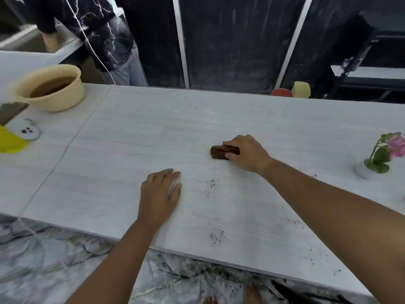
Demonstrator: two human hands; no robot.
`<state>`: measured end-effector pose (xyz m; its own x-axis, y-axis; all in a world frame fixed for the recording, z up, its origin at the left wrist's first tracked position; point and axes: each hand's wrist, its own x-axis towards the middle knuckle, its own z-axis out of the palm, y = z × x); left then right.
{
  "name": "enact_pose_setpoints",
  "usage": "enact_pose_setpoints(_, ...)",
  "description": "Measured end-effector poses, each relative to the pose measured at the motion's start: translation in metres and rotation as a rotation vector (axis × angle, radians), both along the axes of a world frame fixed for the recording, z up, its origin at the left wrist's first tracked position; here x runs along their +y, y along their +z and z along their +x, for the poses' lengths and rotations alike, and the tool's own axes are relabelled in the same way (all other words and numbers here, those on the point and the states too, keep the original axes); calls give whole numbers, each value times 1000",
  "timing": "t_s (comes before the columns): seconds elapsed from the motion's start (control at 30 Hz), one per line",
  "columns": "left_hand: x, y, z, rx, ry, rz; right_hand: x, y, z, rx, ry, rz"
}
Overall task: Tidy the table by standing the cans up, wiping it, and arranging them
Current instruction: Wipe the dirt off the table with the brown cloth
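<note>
Stretching across almost the whole view, the white table [135,128] lies under both of your arms, and it carries everything else. At its far left corner stands a cream basin [57,99] with brown water inside, and beside it, at the left edge, there is a yellow object [11,141], too blurred to name. At the right edge a small white vase with a pink flower [382,153] stands upright. Your right hand [247,153] reaches far forward and your fingers are closed around a brown sponge [221,152], which presses on the table surface near the middle. Your left hand [161,191] rests flat on the table, palm down, fingers loosely together and holding nothing, nearer to you than the sponge and apart from it. Small dark crumbs [211,184] lie between your two hands, another little group [217,234] lies close to the near edge, and a few more are scattered to the right under your forearm. I cannot see any can on the table.
</note>
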<state>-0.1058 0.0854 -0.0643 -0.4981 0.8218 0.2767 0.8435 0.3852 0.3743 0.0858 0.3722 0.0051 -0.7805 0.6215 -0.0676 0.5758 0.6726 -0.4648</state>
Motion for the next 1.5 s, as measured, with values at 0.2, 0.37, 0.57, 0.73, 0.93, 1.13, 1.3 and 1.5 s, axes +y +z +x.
enact_pose_setpoints(0.2, -7, 0, 12, 24, -1, 26, -11, -13, -6, 21, -8, -33)
enact_pose_setpoints(0.37, -5, -3, 9, 45, -13, 36, -55, -14, 14, 62, 67, -59)
enact_pose_setpoints(0.57, -6, -2, 9, 38, 1, 48, -138, -21, 54, 142, 130, 78)
enact_pose_setpoints(0.73, -7, 2, 11, 26, 0, 49, -175, -25, 76, 138, 166, -10)
enact_pose_setpoints(0.93, -7, 4, 11, 10, 6, 47, -141, -2, 44, 294, -204, -392)
enact_pose_setpoints(1.13, -7, 2, 9, 10, 7, 52, -67, 22, -18, 247, -225, -201)
enact_pose_setpoints(1.3, -6, 2, 9, 7, 7, 38, -69, 0, -35, 48, 13, -22)
enact_pose_setpoints(1.5, -6, -1, 8, 17, 0, 48, -138, -8, 13, 97, 148, 61)
